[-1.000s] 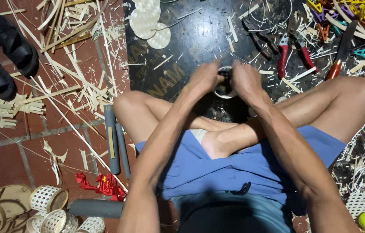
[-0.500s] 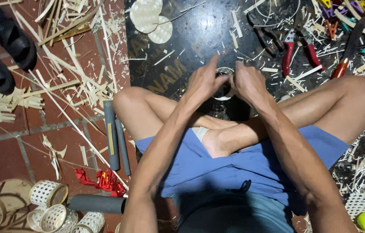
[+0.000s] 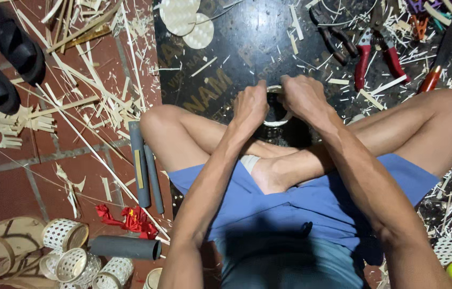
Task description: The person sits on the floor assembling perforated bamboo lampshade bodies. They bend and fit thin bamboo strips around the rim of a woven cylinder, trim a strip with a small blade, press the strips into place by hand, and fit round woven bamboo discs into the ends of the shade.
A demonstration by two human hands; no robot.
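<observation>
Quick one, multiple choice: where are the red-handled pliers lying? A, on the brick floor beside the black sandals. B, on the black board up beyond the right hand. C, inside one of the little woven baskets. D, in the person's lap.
B: the red-handled pliers lie among shavings on the black board, up past the right hand.
</observation>
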